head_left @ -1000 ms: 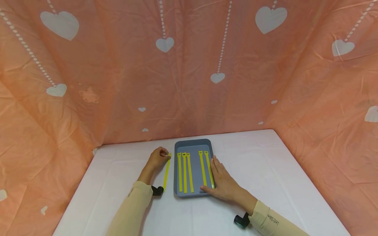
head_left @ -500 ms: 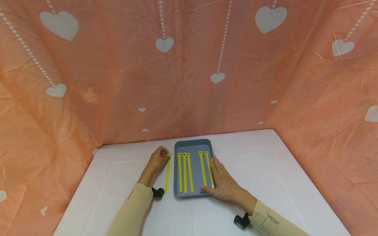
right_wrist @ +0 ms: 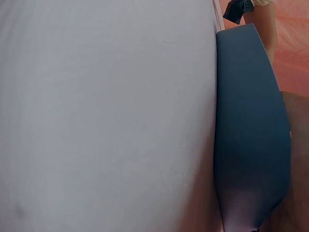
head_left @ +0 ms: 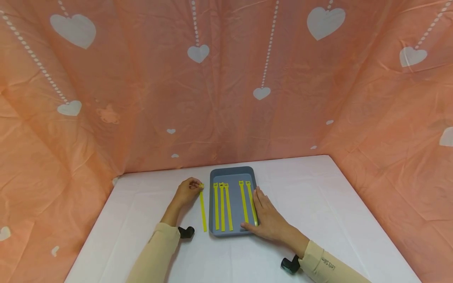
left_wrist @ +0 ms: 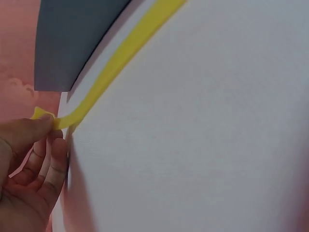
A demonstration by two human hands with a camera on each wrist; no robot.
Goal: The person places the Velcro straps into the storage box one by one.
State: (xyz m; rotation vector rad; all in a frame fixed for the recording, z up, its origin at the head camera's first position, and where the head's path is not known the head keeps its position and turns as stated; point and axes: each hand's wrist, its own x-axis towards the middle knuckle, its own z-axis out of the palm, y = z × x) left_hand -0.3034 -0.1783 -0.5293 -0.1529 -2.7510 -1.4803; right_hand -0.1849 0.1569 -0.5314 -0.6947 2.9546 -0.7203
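Just left of a grey-blue tray (head_left: pixel 234 202), my left hand (head_left: pixel 185 192) pinches the slotted head of a yellow hook-and-loop cable tie (head_left: pixel 203 210) between thumb and finger. In the left wrist view the strap (left_wrist: pixel 113 65) bends at the fingertips, then runs along the tray's outer wall (left_wrist: pixel 72 43). Inside the tray lie several like ties, heads at the far end: three at the left (head_left: pixel 222 208) and two at the right (head_left: pixel 243 202). My right hand (head_left: pixel 270 220) rests along the tray's right side, fingers straight, thumb over the near right corner.
A white cloth covers the table (head_left: pixel 318 204). Behind it and at both sides hangs an orange curtain (head_left: pixel 226 118) with white hearts. Black wrist cameras (head_left: pixel 290 265) sit on both wrists. In the right wrist view the tray's outer wall (right_wrist: pixel 248 121) rises from the cloth.
The lower end of the held tie has swung right, towards the tray. My left hand and forearm have shifted slightly left. The right hand and the tray stay as they were.
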